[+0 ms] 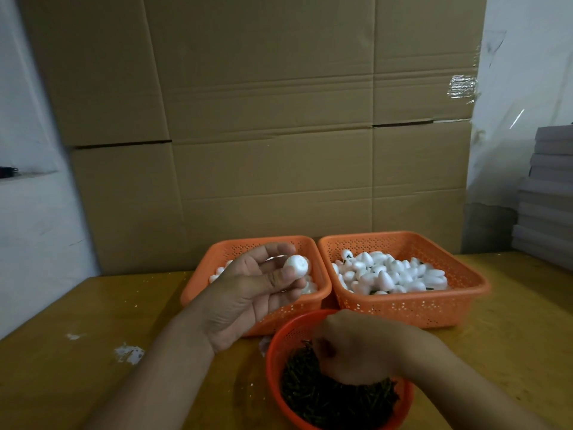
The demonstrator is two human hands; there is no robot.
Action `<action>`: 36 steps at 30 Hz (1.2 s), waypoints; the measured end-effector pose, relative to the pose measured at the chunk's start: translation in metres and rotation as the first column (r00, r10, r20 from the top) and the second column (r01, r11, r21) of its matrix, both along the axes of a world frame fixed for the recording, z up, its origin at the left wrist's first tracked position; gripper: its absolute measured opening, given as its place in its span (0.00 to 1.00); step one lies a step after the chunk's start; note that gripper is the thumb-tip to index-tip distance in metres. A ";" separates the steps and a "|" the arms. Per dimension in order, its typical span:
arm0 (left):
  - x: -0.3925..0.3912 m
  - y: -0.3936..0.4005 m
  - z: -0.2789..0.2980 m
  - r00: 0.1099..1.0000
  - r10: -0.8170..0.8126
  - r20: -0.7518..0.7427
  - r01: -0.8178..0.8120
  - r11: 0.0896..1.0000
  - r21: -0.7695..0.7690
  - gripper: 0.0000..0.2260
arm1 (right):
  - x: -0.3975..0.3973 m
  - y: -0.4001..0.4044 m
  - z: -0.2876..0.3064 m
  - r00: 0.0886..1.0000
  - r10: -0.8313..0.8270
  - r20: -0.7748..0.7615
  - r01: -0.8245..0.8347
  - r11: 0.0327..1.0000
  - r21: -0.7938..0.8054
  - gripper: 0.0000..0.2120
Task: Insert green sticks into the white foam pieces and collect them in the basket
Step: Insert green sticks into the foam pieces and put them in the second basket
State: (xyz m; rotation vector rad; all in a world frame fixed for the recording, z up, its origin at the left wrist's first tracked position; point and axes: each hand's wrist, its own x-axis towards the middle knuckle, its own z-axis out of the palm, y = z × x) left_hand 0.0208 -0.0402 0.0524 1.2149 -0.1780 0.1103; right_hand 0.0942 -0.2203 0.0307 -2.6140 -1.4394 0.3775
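Note:
My left hand (248, 293) is raised over the left orange basket (313, 301) and pinches a white foam piece (296, 265) between thumb and fingertips. Plain white foam pieces lie in that basket, mostly hidden behind the hand. The right orange basket (409, 308) holds a heap of foam pieces (390, 274), some with dark green sticks showing. My right hand (356, 346) reaches down into the round red bowl (274, 352) of dark green sticks (335, 398), fingers curled among them; whether it holds a stick is hidden.
Everything stands on a yellow wooden table (93, 352) with white foam crumbs (130, 353) at the left. Tall cardboard boxes (263, 119) form a wall right behind the baskets. A stack of grey flat boxes (548, 197) sits at the far right.

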 end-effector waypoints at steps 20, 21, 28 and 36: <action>-0.003 -0.004 0.000 1.000 0.005 0.030 -0.006 1.000 0.030 0.14 | -0.002 -0.019 0.024 0.909 0.102 -0.404 -0.068 0.993 0.097 0.12; -0.002 -0.003 0.000 1.000 0.004 0.028 -0.005 1.000 0.030 0.16 | 0.000 -0.018 0.021 0.944 0.079 -0.321 -0.075 0.997 0.024 0.13; 0.000 0.000 -0.002 1.000 0.022 0.020 -0.023 1.000 0.013 0.14 | 0.008 -0.009 0.003 0.999 0.032 -0.023 -0.035 0.989 -0.147 0.18; 0.000 0.001 -0.002 1.000 0.021 0.021 -0.021 0.999 0.028 0.14 | 0.015 -0.003 -0.016 0.999 -0.007 0.032 0.010 0.993 -0.113 0.13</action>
